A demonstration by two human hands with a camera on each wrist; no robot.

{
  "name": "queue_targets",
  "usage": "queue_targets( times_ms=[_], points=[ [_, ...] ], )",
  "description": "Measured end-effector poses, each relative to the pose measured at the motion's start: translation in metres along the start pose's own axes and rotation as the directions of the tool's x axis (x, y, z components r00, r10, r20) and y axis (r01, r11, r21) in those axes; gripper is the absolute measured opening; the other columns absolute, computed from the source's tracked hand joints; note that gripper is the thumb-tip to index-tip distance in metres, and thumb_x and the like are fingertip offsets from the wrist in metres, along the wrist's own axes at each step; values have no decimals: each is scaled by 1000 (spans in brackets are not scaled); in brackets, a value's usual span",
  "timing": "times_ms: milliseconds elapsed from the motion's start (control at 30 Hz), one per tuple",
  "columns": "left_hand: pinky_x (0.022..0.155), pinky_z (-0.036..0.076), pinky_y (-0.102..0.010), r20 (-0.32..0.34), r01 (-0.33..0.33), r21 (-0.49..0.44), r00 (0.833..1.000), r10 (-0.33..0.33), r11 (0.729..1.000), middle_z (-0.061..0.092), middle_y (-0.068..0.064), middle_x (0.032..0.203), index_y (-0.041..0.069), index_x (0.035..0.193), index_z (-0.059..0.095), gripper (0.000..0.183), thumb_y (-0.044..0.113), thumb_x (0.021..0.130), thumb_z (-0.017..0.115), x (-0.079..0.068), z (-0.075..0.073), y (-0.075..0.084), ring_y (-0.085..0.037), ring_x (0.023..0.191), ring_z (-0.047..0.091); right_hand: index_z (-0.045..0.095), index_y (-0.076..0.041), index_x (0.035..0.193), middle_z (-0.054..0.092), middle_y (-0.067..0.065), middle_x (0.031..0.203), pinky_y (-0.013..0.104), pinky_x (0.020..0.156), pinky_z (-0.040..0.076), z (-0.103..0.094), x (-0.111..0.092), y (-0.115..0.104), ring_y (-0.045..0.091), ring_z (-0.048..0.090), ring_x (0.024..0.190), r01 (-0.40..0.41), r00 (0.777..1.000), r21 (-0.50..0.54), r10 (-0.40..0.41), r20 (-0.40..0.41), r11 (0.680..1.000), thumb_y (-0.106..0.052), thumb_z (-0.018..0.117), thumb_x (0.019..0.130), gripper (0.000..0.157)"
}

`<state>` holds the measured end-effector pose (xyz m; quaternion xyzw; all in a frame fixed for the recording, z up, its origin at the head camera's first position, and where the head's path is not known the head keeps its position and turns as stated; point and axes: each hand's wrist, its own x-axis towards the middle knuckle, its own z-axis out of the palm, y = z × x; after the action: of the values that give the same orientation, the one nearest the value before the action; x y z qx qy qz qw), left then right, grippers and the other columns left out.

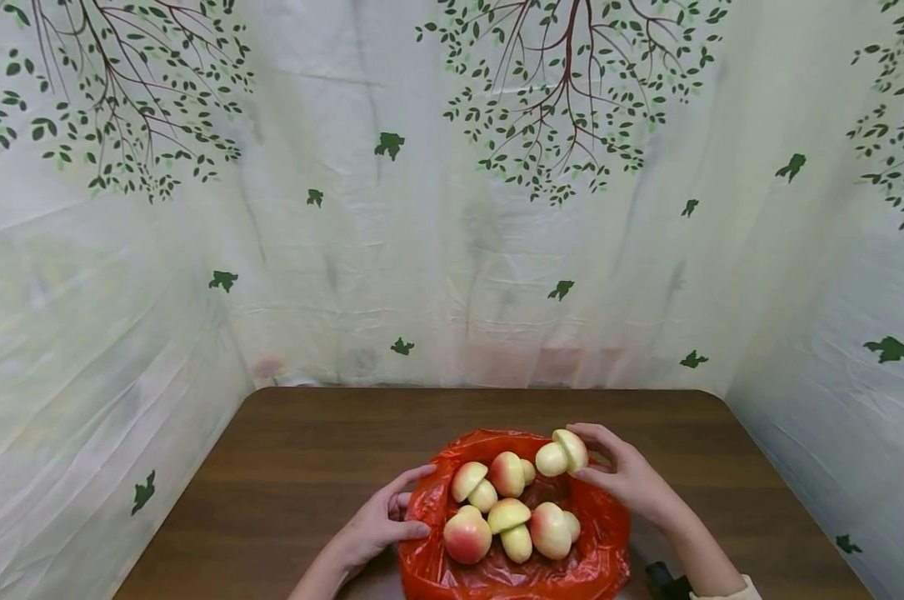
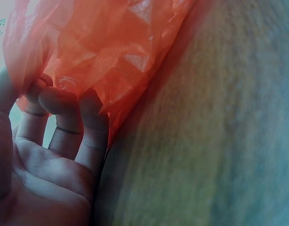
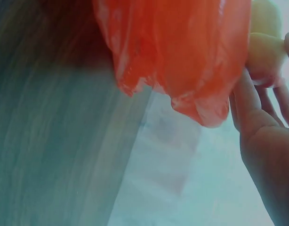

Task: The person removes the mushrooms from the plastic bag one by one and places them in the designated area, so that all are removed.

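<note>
A crinkled red plastic bag point(image 1: 605, 533) stands wide-mouthed on the brown table. Inside lie several artificial mushrooms point(image 1: 467, 535), pale yellow with pink-red blush on some caps. My right hand point(image 1: 631, 471) pinches one pale yellow mushroom point(image 1: 562, 452) between thumb and fingers, over the bag's far right rim. In the right wrist view that mushroom point(image 3: 264, 52) shows at the upper right, beside the hanging bag film. At the bag's left side my left hand point(image 1: 382, 521) grips the rim, thumb nearer the front. Its curled fingers point(image 2: 64, 117) press against the film in the left wrist view.
The wooden table point(image 1: 309, 450) extends behind and to both sides of the bag. White curtains point(image 1: 437, 250) printed with branches and green leaves enclose it at the back and sides. A small black object point(image 1: 665, 581) sits by my right wrist.
</note>
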<state>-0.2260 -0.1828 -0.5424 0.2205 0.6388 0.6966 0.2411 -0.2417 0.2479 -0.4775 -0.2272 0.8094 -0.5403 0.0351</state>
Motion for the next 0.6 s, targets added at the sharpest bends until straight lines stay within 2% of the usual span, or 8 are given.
queue_targets(
  times_ms=[167,267,400,600],
  points=[
    [82,65,-31,-7,-2,-3,1000,2,1000,80,-2,115,9,167,27,81,5,100,71,-1,1,1,-12,101,76,52,-8,152,58,22,150,16,97,55,-4,1,-2,-5,60,124,4,999,-13,-4,-37,1000,-17,74,101,56],
    [82,65,-30,-13,4,-3,1000,-4,1000,80,-2,113,10,167,27,81,6,100,72,0,0,1,-12,100,76,53,-10,152,59,20,149,18,96,56,-7,2,-4,12,61,131,-27,997,-21,26,-71,999,-19,75,100,57],
    [82,65,-30,-13,5,-7,1000,-5,1000,80,0,112,9,168,28,81,6,100,72,0,0,-1,-11,98,76,52,-12,153,59,19,150,17,95,55,-12,5,-6,25,60,133,-77,990,-22,73,-125,997,-22,77,99,60],
    [82,65,-30,-13,9,-5,1000,-9,1000,80,-1,113,10,168,28,80,8,101,72,0,-1,-3,-11,99,75,51,-12,155,57,19,152,18,93,56,-20,10,-4,29,60,134,-98,979,-27,92,-181,995,-23,77,98,63]
  ],
)
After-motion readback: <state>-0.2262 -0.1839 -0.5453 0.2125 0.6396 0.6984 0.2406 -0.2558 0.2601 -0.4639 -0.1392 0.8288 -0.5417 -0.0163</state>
